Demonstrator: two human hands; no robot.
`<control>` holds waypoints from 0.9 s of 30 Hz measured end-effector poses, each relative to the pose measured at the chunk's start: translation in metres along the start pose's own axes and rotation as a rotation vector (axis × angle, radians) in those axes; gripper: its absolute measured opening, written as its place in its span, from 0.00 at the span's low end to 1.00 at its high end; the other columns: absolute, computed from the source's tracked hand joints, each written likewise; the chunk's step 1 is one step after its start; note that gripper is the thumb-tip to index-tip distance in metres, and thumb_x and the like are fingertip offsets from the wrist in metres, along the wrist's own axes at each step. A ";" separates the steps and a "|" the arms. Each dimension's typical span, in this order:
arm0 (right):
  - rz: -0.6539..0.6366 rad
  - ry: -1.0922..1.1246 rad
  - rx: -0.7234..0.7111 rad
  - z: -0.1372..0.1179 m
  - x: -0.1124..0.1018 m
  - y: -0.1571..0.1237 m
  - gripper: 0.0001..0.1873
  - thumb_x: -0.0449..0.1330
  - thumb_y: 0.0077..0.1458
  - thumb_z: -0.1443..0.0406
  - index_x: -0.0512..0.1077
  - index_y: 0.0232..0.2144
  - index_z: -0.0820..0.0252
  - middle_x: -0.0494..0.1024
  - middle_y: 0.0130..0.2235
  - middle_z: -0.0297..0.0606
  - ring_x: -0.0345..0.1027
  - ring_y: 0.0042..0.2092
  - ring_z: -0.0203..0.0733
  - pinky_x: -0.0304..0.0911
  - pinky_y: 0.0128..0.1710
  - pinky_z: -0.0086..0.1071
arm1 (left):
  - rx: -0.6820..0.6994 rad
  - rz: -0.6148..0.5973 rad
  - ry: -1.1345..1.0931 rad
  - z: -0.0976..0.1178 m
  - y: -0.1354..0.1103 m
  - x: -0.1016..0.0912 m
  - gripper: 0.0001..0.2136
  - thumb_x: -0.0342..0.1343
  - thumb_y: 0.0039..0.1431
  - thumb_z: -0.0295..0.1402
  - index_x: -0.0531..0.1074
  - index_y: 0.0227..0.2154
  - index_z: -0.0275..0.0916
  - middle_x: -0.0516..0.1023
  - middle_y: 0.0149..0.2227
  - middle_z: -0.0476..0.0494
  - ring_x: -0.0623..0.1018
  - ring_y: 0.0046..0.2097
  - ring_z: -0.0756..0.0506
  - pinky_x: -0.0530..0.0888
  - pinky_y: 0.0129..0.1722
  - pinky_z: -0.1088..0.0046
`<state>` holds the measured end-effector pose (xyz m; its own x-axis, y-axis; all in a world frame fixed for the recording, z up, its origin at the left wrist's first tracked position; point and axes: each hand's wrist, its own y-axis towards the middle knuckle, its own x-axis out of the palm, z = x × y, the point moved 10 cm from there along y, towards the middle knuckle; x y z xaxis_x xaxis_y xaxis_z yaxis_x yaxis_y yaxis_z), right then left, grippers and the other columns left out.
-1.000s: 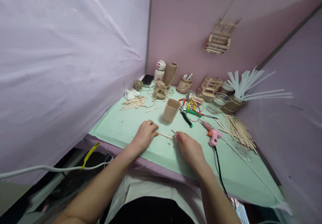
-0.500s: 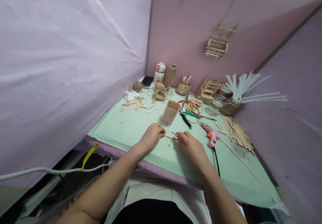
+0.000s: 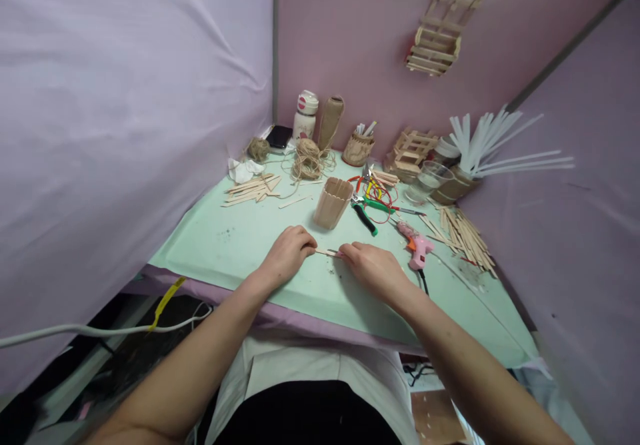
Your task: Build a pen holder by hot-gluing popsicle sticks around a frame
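Wooden stick (image 3: 322, 252) is stretching over the front of the bench (image 3: 200, 252); the left hand (image 3: 289, 253), pinched closed, is holding its left end, and the right hand (image 3: 374, 268), curled closed, is gripping a thin blade (image 3: 332, 251) near its right end.

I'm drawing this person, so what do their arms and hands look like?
The left hand and right hand wear no gloves. Both forearms are bare, with no sleeve, watch or bracelet showing. Black clothing and pale cloth show at the body. Rings are too small to tell.
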<state>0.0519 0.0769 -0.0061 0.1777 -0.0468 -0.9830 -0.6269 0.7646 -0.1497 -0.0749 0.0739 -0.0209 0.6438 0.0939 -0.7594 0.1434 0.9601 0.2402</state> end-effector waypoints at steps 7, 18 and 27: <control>-0.084 -0.012 -0.022 -0.004 0.009 0.003 0.17 0.40 0.66 0.59 0.67 0.43 0.56 0.75 0.40 0.41 0.70 0.39 0.44 0.52 0.29 0.30 | -0.008 -0.011 0.028 0.000 0.001 0.002 0.05 0.53 0.58 0.28 0.74 0.31 0.38 0.73 0.35 0.44 0.70 0.42 0.43 0.67 0.45 0.64; -0.076 0.005 -0.039 -0.005 0.011 0.004 0.17 0.40 0.66 0.59 0.67 0.42 0.57 0.75 0.38 0.40 0.70 0.38 0.43 0.51 0.28 0.29 | -0.008 -0.016 0.029 0.000 0.000 0.003 0.06 0.53 0.59 0.28 0.75 0.31 0.38 0.73 0.36 0.44 0.70 0.43 0.43 0.68 0.46 0.65; -0.102 -0.094 -0.077 -0.011 0.005 0.009 0.17 0.41 0.66 0.60 0.67 0.42 0.59 0.76 0.37 0.42 0.71 0.36 0.44 0.55 0.28 0.29 | -0.012 -0.038 0.016 -0.001 0.003 0.008 0.07 0.56 0.57 0.30 0.79 0.33 0.43 0.75 0.36 0.46 0.71 0.43 0.44 0.67 0.46 0.65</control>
<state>0.0385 0.0766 -0.0132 0.3117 -0.0590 -0.9484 -0.6572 0.7074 -0.2600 -0.0703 0.0777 -0.0273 0.6258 0.0614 -0.7775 0.1583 0.9661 0.2038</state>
